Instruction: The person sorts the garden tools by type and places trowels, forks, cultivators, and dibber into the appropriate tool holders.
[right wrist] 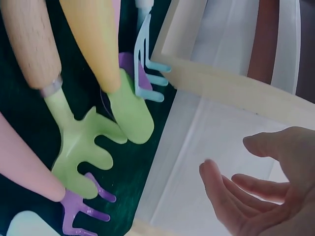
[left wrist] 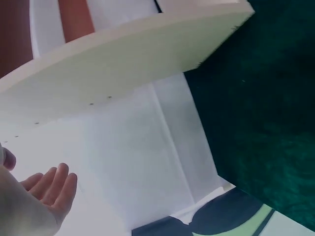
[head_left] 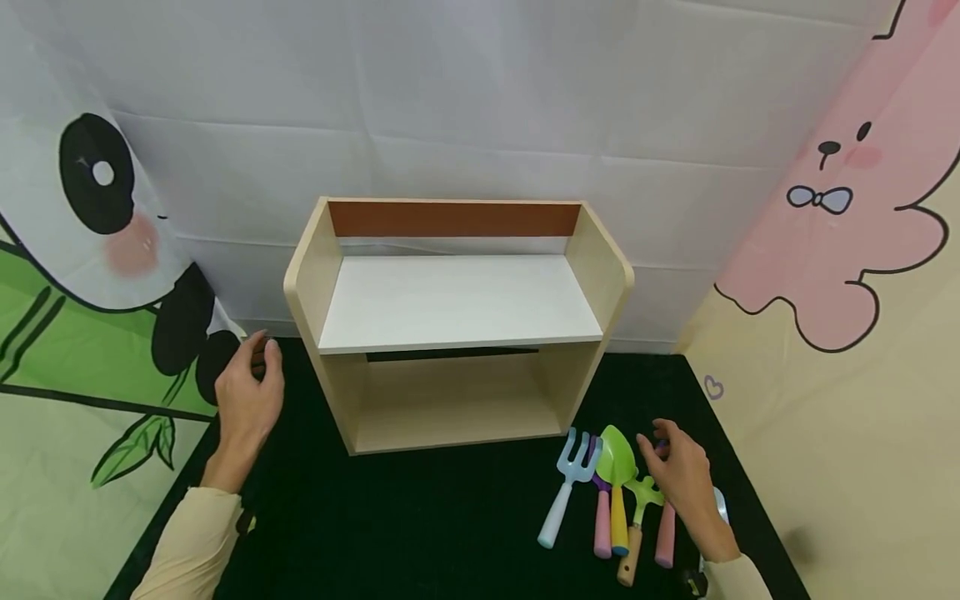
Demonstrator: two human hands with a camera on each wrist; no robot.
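My left hand (head_left: 251, 400) is raised left of the small wooden shelf (head_left: 465, 304), its fingers loosely bent and holding nothing; in the left wrist view the hand (left wrist: 42, 201) is apart from the shelf's side panel (left wrist: 123, 69). Over the right end of a group of toy garden tools hovers my right hand (head_left: 681, 479), empty, thumb and fingers apart. The tools include a light blue fork (head_left: 576, 468), a green trowel (head_left: 617, 457), a green fork (head_left: 643, 495) with a wooden handle (right wrist: 34, 44), and a purple fork (right wrist: 83, 211) with a pink handle (head_left: 665, 537).
The shelf has a white board (head_left: 465, 300) and a lower compartment (head_left: 461, 400). Dark green cloth (head_left: 405, 525) covers the table. Another pink handle (head_left: 603, 529) lies among the tools. A white backdrop (head_left: 480, 125) hangs behind, with printed cartoon panels on both sides.
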